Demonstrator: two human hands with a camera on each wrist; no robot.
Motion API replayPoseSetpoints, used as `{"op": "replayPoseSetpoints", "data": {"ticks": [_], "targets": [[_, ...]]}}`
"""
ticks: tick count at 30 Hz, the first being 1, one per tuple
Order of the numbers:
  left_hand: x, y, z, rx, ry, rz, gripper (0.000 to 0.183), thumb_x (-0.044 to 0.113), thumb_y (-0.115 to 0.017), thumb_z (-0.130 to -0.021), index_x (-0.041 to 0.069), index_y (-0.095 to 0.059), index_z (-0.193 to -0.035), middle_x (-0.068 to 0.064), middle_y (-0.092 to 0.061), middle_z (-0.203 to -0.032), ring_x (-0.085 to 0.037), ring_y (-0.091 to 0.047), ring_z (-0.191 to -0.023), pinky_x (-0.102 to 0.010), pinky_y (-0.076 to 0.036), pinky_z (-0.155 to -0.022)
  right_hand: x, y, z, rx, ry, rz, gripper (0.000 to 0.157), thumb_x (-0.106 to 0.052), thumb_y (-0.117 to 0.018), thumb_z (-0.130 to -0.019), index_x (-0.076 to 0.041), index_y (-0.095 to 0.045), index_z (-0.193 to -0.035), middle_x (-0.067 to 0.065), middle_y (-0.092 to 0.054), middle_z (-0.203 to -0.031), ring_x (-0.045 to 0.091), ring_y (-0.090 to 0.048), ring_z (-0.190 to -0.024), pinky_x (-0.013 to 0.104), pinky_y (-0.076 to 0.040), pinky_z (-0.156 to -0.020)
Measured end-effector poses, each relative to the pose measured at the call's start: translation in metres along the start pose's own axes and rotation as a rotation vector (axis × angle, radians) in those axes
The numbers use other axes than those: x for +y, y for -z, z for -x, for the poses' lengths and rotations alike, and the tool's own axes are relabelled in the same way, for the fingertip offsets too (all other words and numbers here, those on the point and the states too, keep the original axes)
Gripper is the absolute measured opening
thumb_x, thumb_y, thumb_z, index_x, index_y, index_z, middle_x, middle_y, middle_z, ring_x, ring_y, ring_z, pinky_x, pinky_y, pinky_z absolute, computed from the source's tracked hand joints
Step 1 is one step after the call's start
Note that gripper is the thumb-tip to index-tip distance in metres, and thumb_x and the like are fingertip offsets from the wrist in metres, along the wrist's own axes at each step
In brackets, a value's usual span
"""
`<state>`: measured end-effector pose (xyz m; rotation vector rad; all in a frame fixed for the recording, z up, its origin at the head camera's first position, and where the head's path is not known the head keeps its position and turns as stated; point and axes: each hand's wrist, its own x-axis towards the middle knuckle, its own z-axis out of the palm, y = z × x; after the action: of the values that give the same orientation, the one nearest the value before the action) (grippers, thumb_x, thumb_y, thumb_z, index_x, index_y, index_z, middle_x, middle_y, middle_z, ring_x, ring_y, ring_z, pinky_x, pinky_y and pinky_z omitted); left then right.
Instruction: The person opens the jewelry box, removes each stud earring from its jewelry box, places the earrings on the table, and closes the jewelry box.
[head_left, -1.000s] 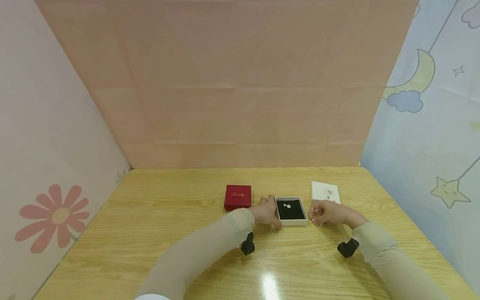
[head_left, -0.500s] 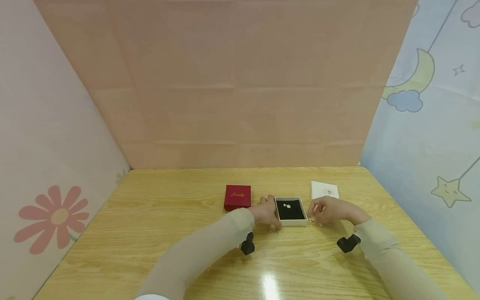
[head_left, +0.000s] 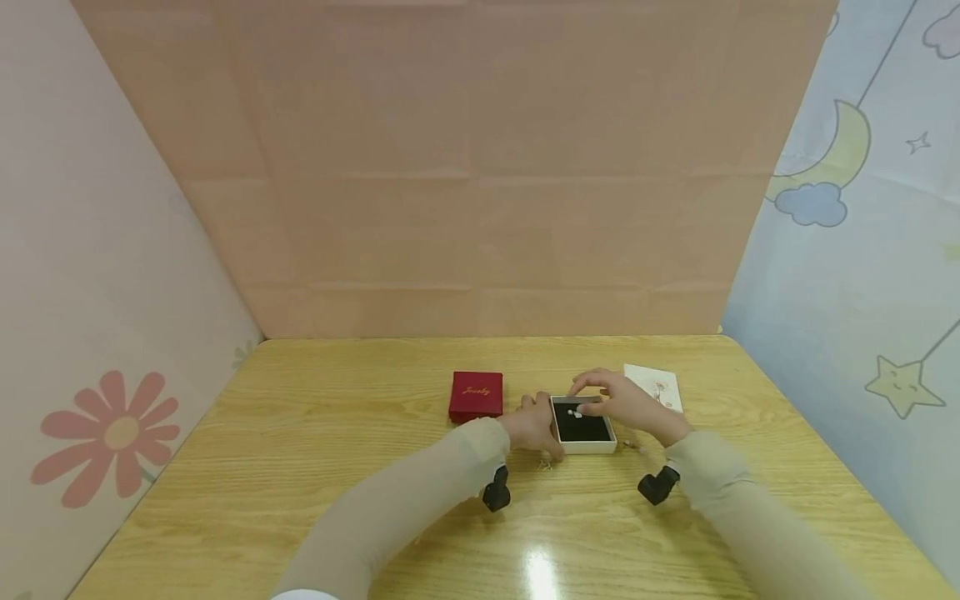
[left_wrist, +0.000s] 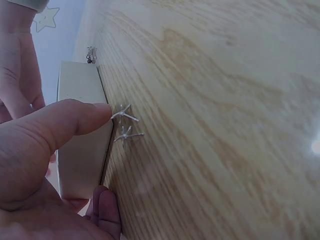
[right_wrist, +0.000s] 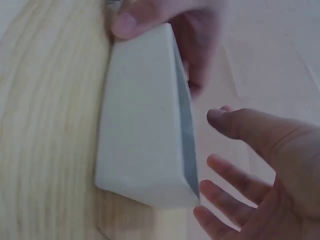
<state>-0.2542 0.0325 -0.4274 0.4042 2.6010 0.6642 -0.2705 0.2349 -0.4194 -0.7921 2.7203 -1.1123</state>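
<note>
A white jewelry box [head_left: 588, 447] lies lidless on the table, with a black pad [head_left: 585, 432] and small whitish earrings [head_left: 575, 413] inside. My left hand [head_left: 532, 427] grips its left side, thumb at the near corner and fingers around the far one. Over the box's far right part hovers my right hand [head_left: 628, 404], fingers loosely spread and holding nothing; the right wrist view shows it beside the rim. Two silver starfish-shaped earrings [left_wrist: 125, 125] lie by the left thumb. Another small pair of earrings [left_wrist: 91, 55] rests to the box's right.
A red jewelry box [head_left: 476, 393] with gold lettering stands behind the left wrist. To the back right lies a white lid [head_left: 660, 385] with a floral print, partly behind the right hand. A papered wall rises behind the wooden table [head_left: 360, 375].
My right hand has left the earrings on the box's right, where its fingers were, and has moved left and up over the box. The left hand keeps its grip.
</note>
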Motion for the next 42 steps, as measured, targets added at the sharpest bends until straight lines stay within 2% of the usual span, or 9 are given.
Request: {"op": "replayPoseSetpoints", "data": {"ticks": [4, 9, 15, 28, 32, 36, 39, 42], "targets": [[-0.001, 0.001, 0.000, -0.006, 0.003, -0.002, 0.090, 0.035, -0.085, -0.073, 0.010, -0.029, -0.140, -0.011, -0.039, -0.121, -0.021, -0.049, -0.095, -0.042, -0.048, -0.086, 0.003, -0.010, -0.008, -0.025, -0.034, 0.072, 0.014, -0.016, -0.072, -0.087, -0.012, -0.071, -0.100, 0.026, -0.053, -0.132, 0.048, -0.045, -0.125, 0.064, -0.038, -0.097], [-0.002, 0.000, -0.001, -0.007, 0.003, 0.009, 0.091, 0.035, -0.085, -0.073, 0.009, -0.028, -0.140, -0.012, -0.038, -0.122, -0.022, -0.049, -0.095, -0.042, -0.048, -0.086, 0.004, -0.016, -0.014, -0.047, -0.097, 0.134, 0.012, -0.017, -0.074, -0.085, -0.012, -0.073, -0.097, 0.026, -0.055, -0.131, 0.047, -0.047, -0.123, 0.060, -0.039, -0.098], [-0.003, -0.001, -0.003, -0.006, 0.007, 0.010, 0.091, 0.035, -0.085, -0.073, 0.009, -0.029, -0.140, -0.012, -0.038, -0.122, -0.022, -0.049, -0.094, -0.041, -0.048, -0.086, -0.002, -0.018, -0.015, -0.048, -0.181, 0.112, 0.012, -0.015, -0.074, -0.085, -0.009, -0.074, -0.095, 0.025, -0.056, -0.131, 0.047, -0.047, -0.124, 0.058, -0.039, -0.100], [-0.002, -0.002, -0.003, 0.000, 0.006, -0.011, 0.088, 0.037, -0.084, -0.073, 0.009, -0.030, -0.137, -0.012, -0.038, -0.120, -0.021, -0.050, -0.092, -0.039, -0.048, -0.085, -0.006, -0.018, -0.014, -0.033, -0.244, 0.066, 0.013, -0.015, -0.075, -0.084, -0.006, -0.075, -0.093, 0.024, -0.060, -0.127, 0.044, -0.052, -0.121, 0.055, -0.040, -0.100], [-0.002, -0.002, -0.002, 0.001, 0.004, -0.019, 0.090, 0.037, -0.084, -0.073, 0.009, -0.029, -0.138, -0.012, -0.038, -0.121, -0.020, -0.051, -0.093, -0.039, -0.048, -0.086, -0.004, -0.019, -0.013, -0.014, -0.215, 0.088, 0.009, -0.014, -0.075, -0.084, -0.007, -0.075, -0.089, 0.024, -0.061, -0.125, 0.044, -0.054, -0.119, 0.055, -0.041, -0.099], [-0.002, -0.002, -0.002, -0.003, 0.000, -0.026, 0.090, 0.037, -0.084, -0.073, 0.009, -0.029, -0.138, -0.011, -0.039, -0.120, -0.020, -0.051, -0.094, -0.040, -0.049, -0.088, -0.003, -0.018, -0.008, 0.041, -0.162, 0.104, 0.007, -0.015, -0.072, -0.087, -0.009, -0.074, -0.087, 0.022, -0.063, -0.122, 0.043, -0.056, -0.116, 0.055, -0.043, -0.097], [-0.002, -0.003, -0.002, -0.004, 0.000, -0.028, 0.089, 0.036, -0.084, -0.073, 0.009, -0.029, -0.138, -0.011, -0.039, -0.120, -0.020, -0.051, -0.094, -0.040, -0.049, -0.089, -0.004, -0.008, -0.002, 0.087, -0.153, 0.051, 0.014, -0.020, -0.069, -0.090, -0.007, -0.073, -0.095, 0.017, -0.067, -0.115, 0.038, -0.061, -0.111, 0.052, -0.048, -0.092], [-0.002, -0.002, -0.003, -0.002, 0.001, -0.019, 0.090, 0.036, -0.084, -0.073, 0.009, -0.029, -0.139, -0.011, -0.039, -0.121, -0.020, -0.050, -0.095, -0.040, -0.048, -0.088, -0.006, 0.009, 0.007, 0.102, -0.136, -0.072, 0.028, -0.026, -0.065, -0.093, -0.002, -0.069, -0.108, 0.015, -0.068, -0.113, 0.031, -0.063, -0.106, 0.049, -0.050, -0.090]]}}
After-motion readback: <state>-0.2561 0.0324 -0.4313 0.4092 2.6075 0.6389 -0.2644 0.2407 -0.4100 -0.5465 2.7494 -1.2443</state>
